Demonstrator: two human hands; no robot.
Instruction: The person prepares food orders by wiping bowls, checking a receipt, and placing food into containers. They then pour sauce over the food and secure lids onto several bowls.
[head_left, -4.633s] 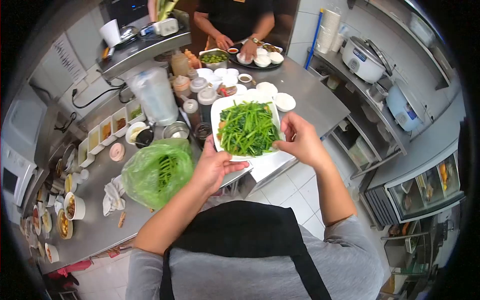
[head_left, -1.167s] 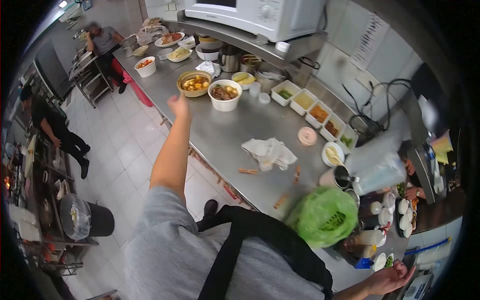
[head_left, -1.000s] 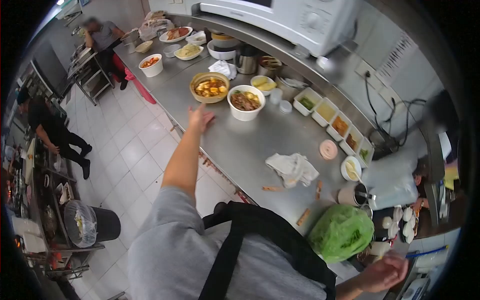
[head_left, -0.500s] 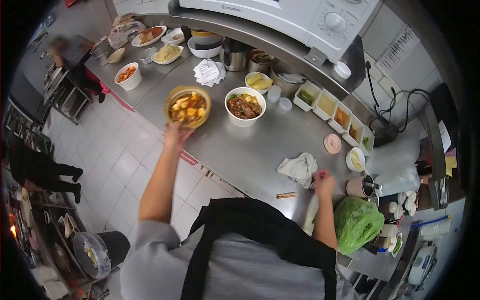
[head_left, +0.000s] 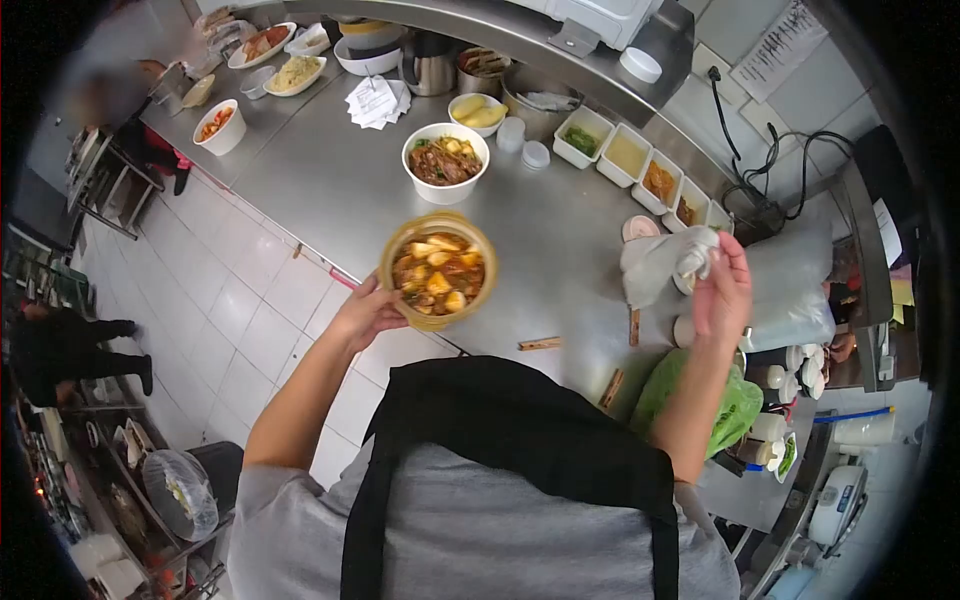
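1. My left hand has its fingers clamped on the near side of the yellow bowl of stew. The bowl is up off the desk, over its front edge and close to my chest.
2. My right hand has its fingers closed on a bunched white cloth, raised above the right part of the desk.
3. The bowl looks full of broth and chunks, so as I judge it the main thing is to hold it level and move it slowly. A one-sided grip on the rim invites a tilt, and I would want the thumb over the rim with the fingers well underneath.
4. I would hold the cloth apart from the food so that no corner trails into the stew.
5. The desk is stainless steel. A white bowl of dark meat stands beyond the yellow one, a row of condiment tubs runs along the back, and paper slips lie further left.
6. A green bag sits by my right elbow, and small wooden sticks lie near the front edge.
7. The floor is white tile. Another person stands well off to the left.
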